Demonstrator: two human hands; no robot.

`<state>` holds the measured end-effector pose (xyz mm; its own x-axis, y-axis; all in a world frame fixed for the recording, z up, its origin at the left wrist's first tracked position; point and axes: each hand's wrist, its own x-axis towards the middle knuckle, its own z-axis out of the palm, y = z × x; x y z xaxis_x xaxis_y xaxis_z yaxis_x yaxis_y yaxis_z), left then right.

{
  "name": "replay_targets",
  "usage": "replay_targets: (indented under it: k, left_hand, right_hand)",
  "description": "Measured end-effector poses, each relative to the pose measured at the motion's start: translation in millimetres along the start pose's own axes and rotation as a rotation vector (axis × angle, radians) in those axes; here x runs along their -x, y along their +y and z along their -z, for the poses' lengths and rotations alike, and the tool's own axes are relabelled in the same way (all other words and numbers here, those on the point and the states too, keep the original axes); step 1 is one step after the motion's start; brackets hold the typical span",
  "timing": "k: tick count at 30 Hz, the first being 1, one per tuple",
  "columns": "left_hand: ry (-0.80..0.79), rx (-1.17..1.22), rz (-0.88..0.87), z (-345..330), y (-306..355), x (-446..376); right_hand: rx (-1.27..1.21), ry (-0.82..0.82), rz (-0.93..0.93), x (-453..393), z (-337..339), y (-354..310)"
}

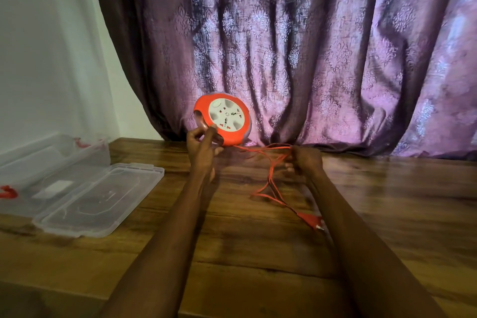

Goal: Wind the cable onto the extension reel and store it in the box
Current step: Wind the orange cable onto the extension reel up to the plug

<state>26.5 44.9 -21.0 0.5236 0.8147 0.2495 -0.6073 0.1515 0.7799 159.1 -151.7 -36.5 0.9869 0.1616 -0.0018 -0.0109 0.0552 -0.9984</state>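
Observation:
A round orange extension reel [222, 118] with a white socket face is held tilted above the wooden table [258, 253], near the curtain. My left hand [202, 148] grips its lower left edge at the handle. A thin orange cable [271, 175] runs from under the reel to my right hand [305, 160], which is closed on several strands. From there the loose cable drops to the table and ends in an orange plug [313, 222] beside my right forearm. The clear plastic box [49, 160] stands open at the far left.
The box's clear lid [100, 199] lies flat on the table just right of the box, with red latches [7, 192] on the box's sides. A purple patterned curtain [309, 46] hangs behind the table's far edge. A white wall is at the left.

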Motion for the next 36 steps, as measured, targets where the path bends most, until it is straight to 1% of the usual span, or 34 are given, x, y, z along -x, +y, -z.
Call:
replay_targets:
  k: [2, 4, 6, 8, 10, 14, 17, 19, 20, 22, 24, 26, 29, 30, 31, 32, 33, 35, 36]
  left_hand:
    - [0.026, 0.01, -0.002, 2.6, -0.6, -3.8]
    - [0.032, 0.019, -0.006, 3.5, -1.4, -5.5]
    - [0.029, 0.018, -0.002, 4.6, -3.8, -6.8]
    - [0.033, 0.009, 0.01, 5.9, -4.9, -7.1]
    - [0.04, 0.005, 0.019, 6.7, -4.1, -7.3]
    - [0.041, -0.005, 0.031, 6.4, -2.9, -6.7]
    - [0.044, -0.01, 0.033, 5.9, -3.3, -6.5]
    - [0.041, -0.01, 0.028, 5.0, -1.9, -4.9]
    - [0.041, -0.015, 0.026, 4.8, -1.9, -4.6]
    - [0.041, -0.02, 0.025, 4.6, -2.2, -4.6]
    - [0.034, -0.017, 0.028, 4.1, -2.4, -4.7]
    - [0.032, -0.017, 0.035, 4.9, -3.2, -5.8]
    - [0.048, -0.012, 0.041, 7.6, -5.5, -8.9]
    - [0.046, -0.013, 0.039, 8.3, -6.0, -9.2]
    - [0.043, -0.011, 0.041, 9.3, -6.9, -10.1]
    - [0.045, -0.008, 0.04, 9.8, -7.4, -10.6]
    - [0.056, -0.001, 0.038, 9.9, -7.2, -10.3]
    - [0.068, 0.0, 0.036, 10.1, -8.6, -10.8]
    - [0.063, -0.005, 0.038, 10.2, -9.2, -11.0]
  right_hand:
    - [-0.042, 0.039, 0.008, -7.0, 10.5, 3.0]
    - [-0.009, 0.041, 0.019, -12.8, 14.4, 7.3]
    - [0.106, -0.013, 0.047, -15.7, 14.1, 12.8]
    - [0.278, -0.084, 0.068, -8.2, 11.8, 13.8]
    - [0.364, -0.16, 0.105, 1.0, 9.4, 11.1]
    - [0.537, -0.23, 0.297, 0.7, 6.8, -0.7]
    - [0.608, -0.346, 0.374, 4.0, 3.7, -16.8]
    - [0.741, -0.453, 0.442, 7.5, 1.4, -21.4]
    - [0.822, -0.491, 0.51, 6.9, 0.7, -20.1]
    - [0.945, -0.474, 0.662, 6.9, -0.8, -13.4]
    - [0.889, -0.462, 0.723, 7.8, -2.2, -10.0]
    - [0.748, -0.538, 0.669, 11.1, -1.1, -10.5]
    - [0.564, -0.777, 0.477, 18.4, 9.2, -20.0]
    - [0.584, -0.853, 0.405, 22.5, 14.0, -26.5]
    - [0.651, -0.936, 0.341, 25.1, 18.4, -32.1]
    - [0.768, -0.997, 0.291, 26.4, 20.7, -35.4]
    - [0.915, -1.022, 0.265, 26.3, 21.0, -35.8]
    - [1.144, -1.016, 0.266, 24.3, 18.4, -32.0]
    - [1.157, -1.006, 0.232, 24.4, 16.5, -28.6]
